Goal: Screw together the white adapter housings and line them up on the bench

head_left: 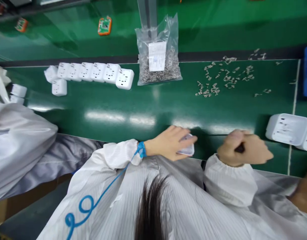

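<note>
Housing [189, 151], on the near side of the parts bag [170, 40] and to its right, sits under the left hand's [168, 143] curled fingers; the right hand [250, 148], farther right, is too blurred to judge.

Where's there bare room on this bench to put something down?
A wide bare patch of bench lies between the sockets and bag at the back and the left hand at the front. Another lies between the metal bits and the right hand. It is crowded along the back, among the scattered bits, and at far right by the white shells.
</note>
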`<state>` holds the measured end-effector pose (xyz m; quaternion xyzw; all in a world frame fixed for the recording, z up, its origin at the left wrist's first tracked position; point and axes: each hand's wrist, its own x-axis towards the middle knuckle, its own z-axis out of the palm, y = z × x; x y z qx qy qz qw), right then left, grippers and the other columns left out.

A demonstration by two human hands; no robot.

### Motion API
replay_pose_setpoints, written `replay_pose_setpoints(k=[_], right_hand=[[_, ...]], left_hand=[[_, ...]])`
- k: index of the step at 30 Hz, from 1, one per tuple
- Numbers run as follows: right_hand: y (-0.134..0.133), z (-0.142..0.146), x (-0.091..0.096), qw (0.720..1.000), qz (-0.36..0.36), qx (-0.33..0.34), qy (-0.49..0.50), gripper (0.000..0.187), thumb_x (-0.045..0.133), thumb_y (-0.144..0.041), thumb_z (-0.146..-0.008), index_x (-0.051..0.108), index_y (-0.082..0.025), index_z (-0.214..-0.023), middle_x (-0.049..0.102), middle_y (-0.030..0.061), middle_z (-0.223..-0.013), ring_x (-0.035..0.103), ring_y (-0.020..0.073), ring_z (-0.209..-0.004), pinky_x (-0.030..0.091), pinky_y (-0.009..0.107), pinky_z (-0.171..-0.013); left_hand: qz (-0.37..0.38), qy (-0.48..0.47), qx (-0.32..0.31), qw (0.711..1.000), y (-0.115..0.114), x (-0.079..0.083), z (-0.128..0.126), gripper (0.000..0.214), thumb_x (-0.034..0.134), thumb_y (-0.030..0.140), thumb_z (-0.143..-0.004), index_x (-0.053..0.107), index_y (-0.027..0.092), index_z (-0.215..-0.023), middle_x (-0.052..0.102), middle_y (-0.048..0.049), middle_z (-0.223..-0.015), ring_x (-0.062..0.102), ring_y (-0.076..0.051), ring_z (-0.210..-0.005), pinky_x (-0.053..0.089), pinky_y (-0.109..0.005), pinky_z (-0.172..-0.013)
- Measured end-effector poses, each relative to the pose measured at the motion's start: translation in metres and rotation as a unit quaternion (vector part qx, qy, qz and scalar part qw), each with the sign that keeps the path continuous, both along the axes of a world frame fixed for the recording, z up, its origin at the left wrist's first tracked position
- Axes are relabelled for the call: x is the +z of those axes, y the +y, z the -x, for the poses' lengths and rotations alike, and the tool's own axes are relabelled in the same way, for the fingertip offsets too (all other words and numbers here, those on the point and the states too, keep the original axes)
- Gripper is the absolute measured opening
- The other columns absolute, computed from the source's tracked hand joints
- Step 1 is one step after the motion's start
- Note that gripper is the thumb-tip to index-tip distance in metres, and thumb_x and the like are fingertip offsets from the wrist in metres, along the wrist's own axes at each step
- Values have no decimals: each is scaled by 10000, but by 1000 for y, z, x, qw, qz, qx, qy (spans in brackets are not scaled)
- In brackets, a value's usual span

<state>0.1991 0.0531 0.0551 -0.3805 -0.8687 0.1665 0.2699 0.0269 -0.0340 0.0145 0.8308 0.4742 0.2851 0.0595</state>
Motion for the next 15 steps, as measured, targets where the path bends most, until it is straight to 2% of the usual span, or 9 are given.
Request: replay_pose_setpoints(k=[1,2,3,5,7,10,13,15], right_hand=[[-5,4,-4,1000,-23,-1,5,437,439,-390,-990,495,-178,-612,391,4,-490,376,99,-496,236,275,-515],[-9,5,-8,998,-59,-1,13,427,468,-339,-981,469,-177,-587,385,-4,-473,353,90,-476,225,273,-508],[-11,5,-12,994,-104,-1,20,420,506,-287,-964,441,-175,-565,380,-14,-458,329,81,-457,217,271,-499],[-12,4,-22,982,-190,11,11,417,591,-208,-917,408,-173,-544,390,-34,-443,312,68,-434,217,260,-485],[-13,6,-32,972,-231,39,-34,409,655,-205,-886,420,-172,-552,426,-48,-453,353,63,-430,231,250,-482],[-15,18,-42,966,-222,83,-103,367,652,-270,-901,471,-179,-594,466,-52,-470,421,81,-422,206,264,-474],[-17,32,-45,964,-209,100,-128,344,609,-289,-925,496,-185,-617,477,-46,-463,414,105,-394,148,281,-475],[-17,36,-42,965,-199,107,-131,353,586,-290,-938,504,-183,-612,480,-40,-455,395,108,-388,128,284,-485]], left_hand=[[-45,-57,63,995,-4,-1,21,562,603,545,-902,463,159,-1284,550,-132,-1164,562,-247,-1035,492,-394,-876],[-79,-111,165,977,-9,-2,46,583,632,563,-878,418,196,-1277,523,-120,-1200,549,-250,-1095,486,-410,-925],[-136,-154,294,933,-15,-3,76,632,702,553,-818,368,219,-1237,494,-106,-1213,541,-252,-1111,472,-435,-960],[-197,-200,524,804,-30,-8,143,709,742,550,-766,267,228,-1181,426,-92,-1247,504,-233,-1163,442,-443,-1042],[-201,-209,608,739,-49,-11,211,622,725,373,-816,217,194,-1128,329,-121,-1232,444,-213,-1174,387,-449,-1098],[-159,-172,682,693,-75,-12,288,656,756,131,-756,221,145,-1136,292,-135,-1218,377,-205,-1177,283,-442,-1162],[-67,-133,728,669,-83,-2,328,665,773,90,-749,272,74,-1185,330,-148,-1222,367,-275,-1229,223,-508,-1161],[-8,-114,745,657,-76,11,335,602,763,124,-776,332,22,-1184,335,-188,-1258,311,-377,-1308,101,-598,-1166]])
